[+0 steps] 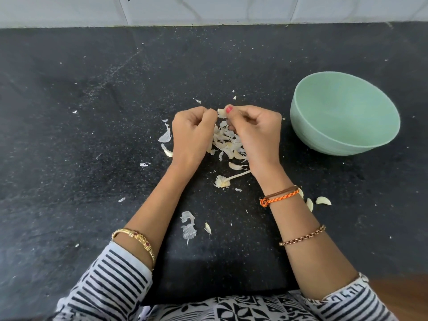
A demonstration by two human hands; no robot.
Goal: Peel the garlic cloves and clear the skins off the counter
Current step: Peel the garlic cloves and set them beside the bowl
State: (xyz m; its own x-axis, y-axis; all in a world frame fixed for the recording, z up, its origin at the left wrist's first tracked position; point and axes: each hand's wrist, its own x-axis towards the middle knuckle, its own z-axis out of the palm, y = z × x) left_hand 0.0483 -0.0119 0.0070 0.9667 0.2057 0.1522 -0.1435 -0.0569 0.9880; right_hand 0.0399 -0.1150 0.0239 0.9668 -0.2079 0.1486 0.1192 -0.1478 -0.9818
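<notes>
I hold one garlic clove [221, 113] up between my two hands, just above the heap of skins [228, 142] on the dark desk [92, 112]. My right hand [254, 128] pinches it, thumb with the red nail on top, so the clove sticks out leftward from those fingertips, its long axis running roughly across toward my left hand [193, 130]. The left hand is curled tight, its fingertips meeting right at the clove's free end; whether they grip a flap of skin I cannot tell. Both hands are equally close to it.

The clove looks pale cream, small, partly hidden by my thumb. I judge the peel should pull leftward, away from the right hand. The green bowl [301, 117] sits to the right of my right hand, apparently empty.
</notes>
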